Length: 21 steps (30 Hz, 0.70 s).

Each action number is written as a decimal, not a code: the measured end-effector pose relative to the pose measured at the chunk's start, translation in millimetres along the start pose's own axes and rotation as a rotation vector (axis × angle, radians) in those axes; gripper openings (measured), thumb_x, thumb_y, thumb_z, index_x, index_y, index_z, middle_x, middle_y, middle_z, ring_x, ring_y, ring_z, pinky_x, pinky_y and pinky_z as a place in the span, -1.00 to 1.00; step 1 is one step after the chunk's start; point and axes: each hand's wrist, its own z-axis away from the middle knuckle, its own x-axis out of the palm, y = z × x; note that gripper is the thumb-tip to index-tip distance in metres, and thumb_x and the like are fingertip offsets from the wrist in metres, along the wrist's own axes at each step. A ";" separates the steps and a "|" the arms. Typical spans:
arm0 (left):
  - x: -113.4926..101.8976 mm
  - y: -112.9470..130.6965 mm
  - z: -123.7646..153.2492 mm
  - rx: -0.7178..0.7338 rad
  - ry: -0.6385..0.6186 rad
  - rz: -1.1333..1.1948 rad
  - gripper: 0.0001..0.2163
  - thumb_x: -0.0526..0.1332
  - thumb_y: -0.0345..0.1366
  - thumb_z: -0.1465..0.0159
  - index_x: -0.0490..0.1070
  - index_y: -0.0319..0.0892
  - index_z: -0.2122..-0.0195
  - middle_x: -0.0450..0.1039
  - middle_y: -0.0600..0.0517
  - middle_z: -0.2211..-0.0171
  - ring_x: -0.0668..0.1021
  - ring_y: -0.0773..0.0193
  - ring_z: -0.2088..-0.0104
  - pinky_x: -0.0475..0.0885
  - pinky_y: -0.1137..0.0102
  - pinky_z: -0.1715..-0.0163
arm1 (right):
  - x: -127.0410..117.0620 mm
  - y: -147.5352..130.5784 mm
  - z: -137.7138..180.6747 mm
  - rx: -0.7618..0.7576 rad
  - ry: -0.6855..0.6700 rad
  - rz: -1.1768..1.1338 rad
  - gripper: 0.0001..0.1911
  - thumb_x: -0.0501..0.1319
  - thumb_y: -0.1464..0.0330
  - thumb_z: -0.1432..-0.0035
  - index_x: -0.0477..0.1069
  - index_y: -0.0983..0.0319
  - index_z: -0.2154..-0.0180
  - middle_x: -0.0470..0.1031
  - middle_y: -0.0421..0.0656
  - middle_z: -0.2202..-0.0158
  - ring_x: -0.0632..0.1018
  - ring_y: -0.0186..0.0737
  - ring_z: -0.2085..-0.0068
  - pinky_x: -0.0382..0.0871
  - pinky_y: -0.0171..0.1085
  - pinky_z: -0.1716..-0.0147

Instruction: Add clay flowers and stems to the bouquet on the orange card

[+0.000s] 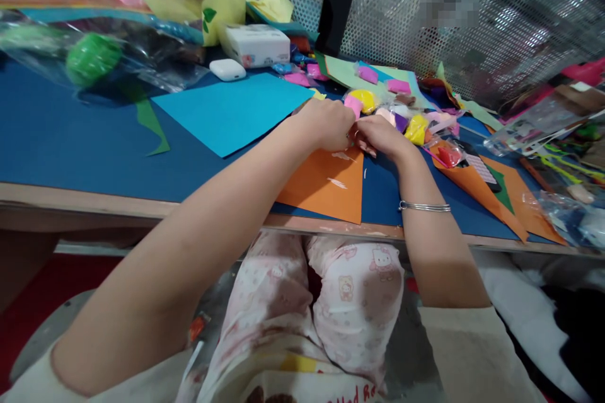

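My left hand is curled closed over the far edge of an orange sheet of paper. Meeting it from the right is my right hand, its fingers bent and pinched close to the left fingertips. Whatever lies between the fingers is hidden and too small to name. White streaks mark the orange sheet, which lies near the table's front edge. Just beyond the hands sit a pink packet and a yellow packet. A blue sheet lies left of my left hand.
A white earbud case and a white box stand at the back left. A dark phone leans on the perforated metal panel. Left lies a green paper scrap; right, a folded orange paper and a clear container.
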 end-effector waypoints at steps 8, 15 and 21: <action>1.3 -0.6 0.4 0.006 0.017 -0.023 -0.59 0.11 -0.09 -0.23 0.43 -0.14 -0.03 0.50 -0.12 0.07 0.51 -0.05 0.02 0.37 0.22 0.07 | -0.5 3.9 -2.9 -0.019 -0.013 -0.027 -0.62 -0.02 0.58 -0.18 0.20 0.20 0.63 0.21 -0.28 0.83 0.19 -0.42 0.81 0.04 -0.41 0.80; 1.5 -1.3 -1.0 0.005 0.018 -0.005 -0.63 0.13 -0.07 -0.21 0.45 -0.10 0.02 0.51 -0.06 0.11 0.51 -0.01 0.01 0.37 0.26 0.07 | 0.1 3.4 -3.0 -0.030 -0.009 -0.029 -0.62 -0.03 0.60 -0.17 0.15 0.18 0.63 0.20 -0.29 0.81 0.19 -0.42 0.82 0.02 -0.40 0.81; 1.8 -1.0 -1.4 -0.008 0.005 -0.002 -0.61 0.13 -0.12 -0.21 0.45 -0.12 -0.03 0.50 -0.08 0.09 0.51 -0.05 -0.01 0.38 0.22 0.05 | 0.5 0.9 -1.2 -0.029 -0.010 -0.041 -0.57 -0.05 0.63 -0.19 0.15 0.19 0.66 0.21 -0.29 0.83 0.19 -0.43 0.84 0.02 -0.41 0.83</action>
